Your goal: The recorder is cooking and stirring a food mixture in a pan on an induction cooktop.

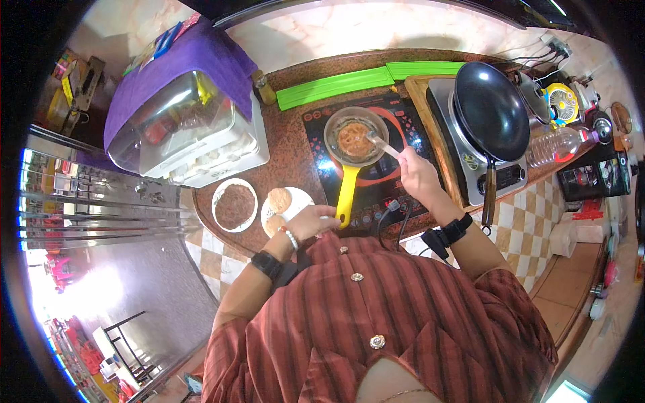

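Note:
A small frying pan (330,143) with a yellow handle (346,194) sits on a black induction cooktop (317,131). One round, browned patty (354,139) lies in bubbling oil inside it. My left hand (313,221) has its fingertips at the end of the yellow handle, apparently gripping it. My right hand (419,174) is shut on a slim, pale utensil (385,146), whose tip touches the patty's right edge; its exact kind is unclear. Below my left hand is a white plate (301,197) with round pale patties (278,200), partly hidden by that hand.
A bowl of dark brown crumbly food (235,206) stands at the counter's left edge. On the right, a black wok (491,111) rests on a second burner (466,174), its handle jutting toward me. A power cord (385,221) crosses the front. A lidded dish box (201,136) stands left.

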A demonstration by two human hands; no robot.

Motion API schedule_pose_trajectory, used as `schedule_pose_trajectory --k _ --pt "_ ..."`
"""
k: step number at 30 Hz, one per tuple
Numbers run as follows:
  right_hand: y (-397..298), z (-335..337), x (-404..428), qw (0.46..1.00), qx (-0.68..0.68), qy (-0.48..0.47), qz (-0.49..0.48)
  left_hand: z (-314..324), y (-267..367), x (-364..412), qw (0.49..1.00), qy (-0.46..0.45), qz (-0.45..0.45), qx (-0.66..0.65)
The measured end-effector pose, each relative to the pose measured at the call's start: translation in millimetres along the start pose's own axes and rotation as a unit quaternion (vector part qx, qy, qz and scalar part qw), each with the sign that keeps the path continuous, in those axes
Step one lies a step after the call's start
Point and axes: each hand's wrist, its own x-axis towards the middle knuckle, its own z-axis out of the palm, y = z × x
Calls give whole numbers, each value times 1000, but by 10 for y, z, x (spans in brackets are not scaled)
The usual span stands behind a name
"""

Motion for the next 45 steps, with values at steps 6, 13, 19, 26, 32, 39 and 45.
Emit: schedule_pose_trajectory --k 6,13,19,26,32,39,45 --pt "-89 -103 99 992 -28 -115 48 -35 -88 57 1000 2 16 -3" --pt "-38 -266 180 994 -8 -104 23 -34 -54 19 1000 -3 15 -6" --pt "-47 -443 338 992 21 -121 -23 -99 -157 48 1000 17 21 13" --pt "75 -706 736 940 232 -246 51 -352 -207 -83 996 64 55 -16" --pt "623 -459 1075 926 232 -295 51 -472 -136 -195 990 117 58 58" --pt "714 -293 1435 924 145 -345 73 -656 -120 -179 986 152 68 10" --pt "740 -112 1705 914 -19 -406 0 -628 -33 -221 980 188 69 6"
